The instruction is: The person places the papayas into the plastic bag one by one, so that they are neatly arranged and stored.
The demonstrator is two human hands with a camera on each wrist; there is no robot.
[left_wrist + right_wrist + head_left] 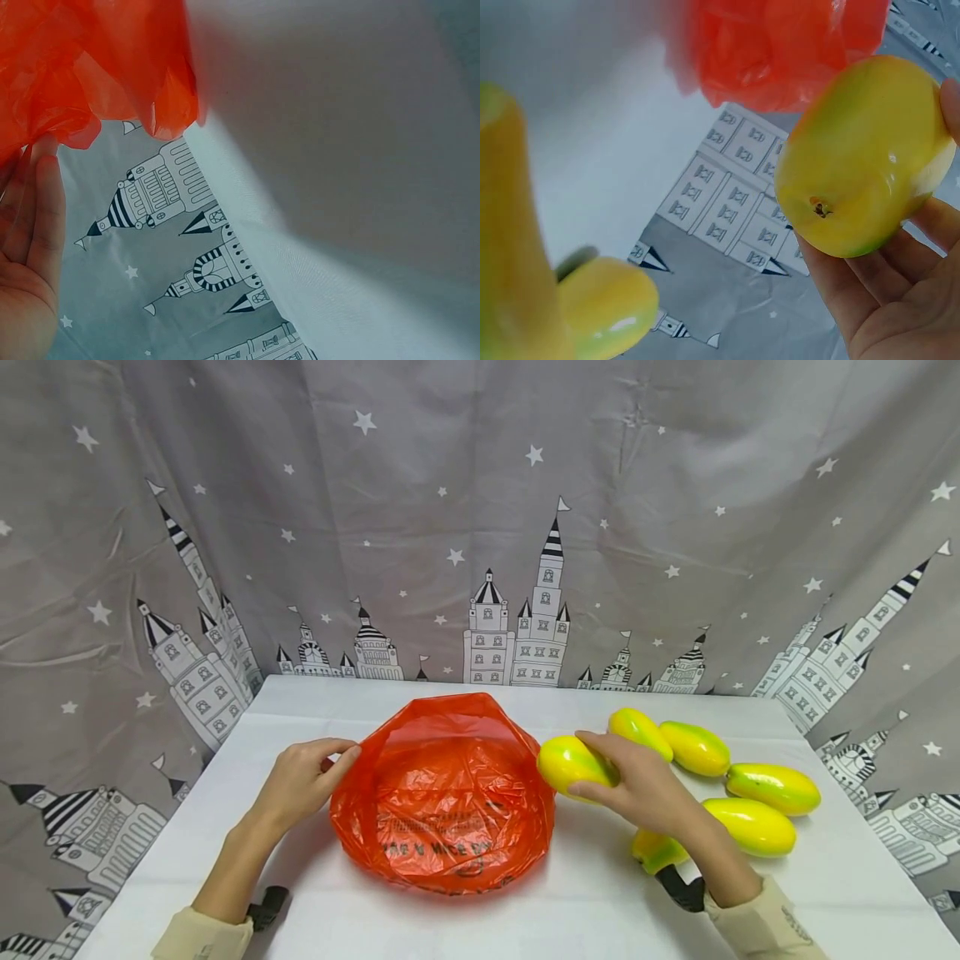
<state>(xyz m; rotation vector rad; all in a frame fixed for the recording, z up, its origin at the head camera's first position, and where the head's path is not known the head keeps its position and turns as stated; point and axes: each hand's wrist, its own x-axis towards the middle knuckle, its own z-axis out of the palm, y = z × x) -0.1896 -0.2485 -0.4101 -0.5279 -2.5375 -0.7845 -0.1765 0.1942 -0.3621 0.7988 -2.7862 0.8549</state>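
Note:
A red translucent plastic bag with dark printing lies on the white table, its mouth spread wide. My left hand pinches the bag's rim on the left side; the left wrist view shows the fingers at the crumpled edge of the bag. In my right hand is a glossy yellow-green mango, held at the right edge of the bag's mouth. The right wrist view shows this mango gripped between thumb and fingers, its brown stem spot exposed.
Several more mangoes lie on the right side of the table, among them a far one, a right one and a nearer one. One mango is partly hidden under my right forearm. A grey castle-print curtain hangs behind the table.

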